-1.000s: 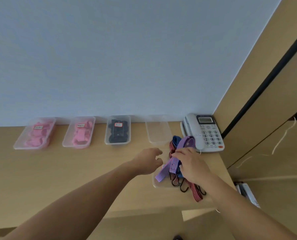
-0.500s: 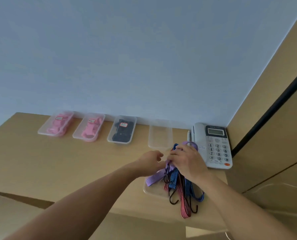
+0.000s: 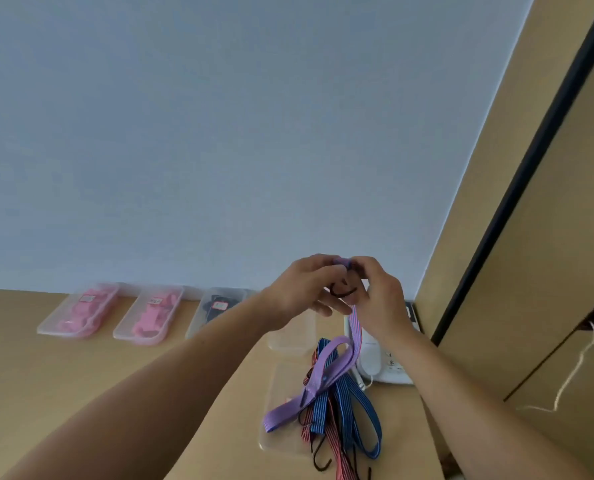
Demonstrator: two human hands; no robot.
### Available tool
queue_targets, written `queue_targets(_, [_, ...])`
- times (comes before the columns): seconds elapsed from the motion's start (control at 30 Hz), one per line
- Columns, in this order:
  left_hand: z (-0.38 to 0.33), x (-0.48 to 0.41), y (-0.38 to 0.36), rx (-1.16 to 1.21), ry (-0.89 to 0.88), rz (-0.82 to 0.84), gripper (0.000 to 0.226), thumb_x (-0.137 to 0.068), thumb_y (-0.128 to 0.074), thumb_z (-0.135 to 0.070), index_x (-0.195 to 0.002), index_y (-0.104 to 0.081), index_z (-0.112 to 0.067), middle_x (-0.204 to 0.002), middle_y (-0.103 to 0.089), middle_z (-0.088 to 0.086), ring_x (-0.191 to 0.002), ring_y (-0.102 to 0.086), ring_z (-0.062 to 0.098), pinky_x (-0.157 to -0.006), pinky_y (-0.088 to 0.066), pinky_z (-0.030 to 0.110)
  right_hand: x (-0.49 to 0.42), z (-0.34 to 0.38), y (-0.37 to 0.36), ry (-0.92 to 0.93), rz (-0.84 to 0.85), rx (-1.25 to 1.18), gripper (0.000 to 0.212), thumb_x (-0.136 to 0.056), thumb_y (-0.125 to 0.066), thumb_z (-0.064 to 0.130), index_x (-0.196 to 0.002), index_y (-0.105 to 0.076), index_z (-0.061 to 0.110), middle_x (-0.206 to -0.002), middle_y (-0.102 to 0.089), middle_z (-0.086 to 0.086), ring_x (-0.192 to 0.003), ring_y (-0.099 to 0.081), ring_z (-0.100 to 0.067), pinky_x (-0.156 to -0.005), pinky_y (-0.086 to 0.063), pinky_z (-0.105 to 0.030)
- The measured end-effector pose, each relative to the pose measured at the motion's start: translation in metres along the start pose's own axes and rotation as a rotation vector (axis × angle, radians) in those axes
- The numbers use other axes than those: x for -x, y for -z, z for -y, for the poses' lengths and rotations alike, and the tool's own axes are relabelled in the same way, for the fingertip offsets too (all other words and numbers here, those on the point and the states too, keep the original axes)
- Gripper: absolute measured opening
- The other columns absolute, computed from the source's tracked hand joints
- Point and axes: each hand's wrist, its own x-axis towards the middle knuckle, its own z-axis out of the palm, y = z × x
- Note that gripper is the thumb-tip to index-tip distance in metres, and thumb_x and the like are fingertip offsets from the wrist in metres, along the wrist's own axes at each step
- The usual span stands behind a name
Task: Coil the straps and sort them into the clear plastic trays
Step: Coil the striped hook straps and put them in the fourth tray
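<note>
My left hand [image 3: 302, 289] and my right hand [image 3: 375, 299] are raised together above the desk, both pinching the top end of a purple strap [image 3: 326, 375] with a black hook between the fingers. The strap hangs down to a pile of blue and red striped straps [image 3: 344, 410] with black hooks, lying on a clear tray [image 3: 274, 393] near the desk's front. Along the wall stand two trays with pink straps [image 3: 81, 311] [image 3: 150, 315], one tray with black straps [image 3: 217, 308] and one clear tray [image 3: 292, 336] with nothing visible in it.
A white desk telephone [image 3: 389, 362] sits right of the pile, against the wooden side panel [image 3: 496, 237]. A white cord [image 3: 572, 372] hangs at the far right. Bare wooden desk surface [image 3: 81, 386] lies to the left.
Both hands rose from the pile, lifting the purple strap's end up in front of the wall. The camera view tilted upward and shifted.
</note>
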Motion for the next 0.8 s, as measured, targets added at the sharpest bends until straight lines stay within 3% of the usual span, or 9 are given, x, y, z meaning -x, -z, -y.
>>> queue_targets(0.1, [-0.025, -0.003, 0.013, -0.025, -0.093, 0.046, 0.032, -0.084, -0.058, -0.026, -0.115, -0.064, -0.02, -0.095, -0.075, 0.009, -0.088, -0.074, 0.024, -0.076, -0.053, 0.035, -0.009, 0.023, 0.004, -0.053, -0.052, -0.157, 0.025, -0.095, -0.058, 0.008, -0.107, -0.063, 0.029, -0.09, -0.067, 0.023, -0.083, -0.063, 0.009, -0.074, -0.049, -0.013])
queue_targets(0.23, [-0.041, -0.006, 0.04, -0.089, -0.205, 0.007, 0.026, -0.088, -0.067, -0.013, -0.114, -0.064, -0.013, -0.082, -0.075, 0.005, -0.074, -0.068, 0.015, -0.07, -0.05, 0.032, -0.021, 0.052, -0.007, -0.077, -0.119, -0.307, 0.027, -0.096, -0.058, 0.012, -0.092, -0.063, 0.038, -0.08, -0.07, 0.016, -0.075, -0.065, -0.003, -0.072, -0.053, -0.022])
queue_targets(0.37, [-0.053, -0.007, 0.062, -0.1, -0.271, -0.041, 0.01, -0.093, -0.068, -0.023, -0.099, -0.071, -0.016, -0.072, -0.074, 0.006, -0.064, -0.07, 0.019, -0.054, -0.049, 0.021, -0.023, 0.07, -0.023, -0.179, -0.093, -0.624, 0.023, -0.094, -0.057, 0.018, -0.076, -0.067, 0.028, -0.073, -0.069, 0.005, -0.068, -0.066, -0.018, -0.071, -0.059, -0.037])
queue_targets(0.47, [-0.053, -0.009, 0.075, -0.226, -0.267, -0.124, 0.019, -0.092, -0.068, -0.035, -0.09, -0.072, -0.017, -0.063, -0.071, 0.0, -0.054, -0.067, 0.016, -0.049, -0.045, 0.018, -0.017, 0.073, -0.033, -0.274, -0.03, -0.75, 0.032, -0.095, -0.05, 0.014, -0.071, -0.068, 0.026, -0.073, -0.068, -0.003, -0.061, -0.066, -0.024, -0.068, -0.057, -0.044])
queue_targets(0.6, [-0.039, -0.013, 0.086, -0.362, -0.329, -0.226, 0.023, -0.094, -0.065, -0.038, -0.082, -0.068, -0.019, -0.049, -0.054, -0.016, -0.047, -0.05, 0.002, -0.05, -0.042, 0.013, -0.01, 0.08, -0.045, -0.367, -0.017, -0.894, 0.018, -0.084, -0.053, 0.023, -0.079, -0.067, 0.013, -0.07, -0.064, -0.017, -0.056, -0.059, -0.03, -0.056, -0.05, -0.037])
queue_targets(0.73, [-0.032, -0.014, 0.093, -0.323, -0.353, -0.216, 0.022, -0.096, -0.062, -0.031, -0.081, -0.064, -0.016, -0.06, -0.061, -0.012, -0.053, -0.054, -0.002, -0.054, -0.045, 0.013, -0.007, 0.085, -0.046, -0.398, 0.047, -0.939, 0.031, -0.094, -0.046, 0.027, -0.085, -0.061, 0.002, -0.07, -0.062, -0.018, -0.052, -0.051, -0.026, -0.055, -0.043, -0.034])
queue_targets(0.8, [-0.032, -0.012, 0.099, -0.306, -0.328, -0.178, 0.024, -0.096, -0.062, -0.032, -0.082, -0.065, -0.014, -0.059, -0.062, -0.012, -0.054, -0.056, 0.001, -0.053, -0.044, 0.013, -0.007, 0.086, -0.042, -0.374, 0.074, -0.88, 0.024, -0.093, -0.054, 0.025, -0.086, -0.06, 0.002, -0.069, -0.062, -0.016, -0.049, -0.047, -0.023, -0.051, -0.039, -0.031])
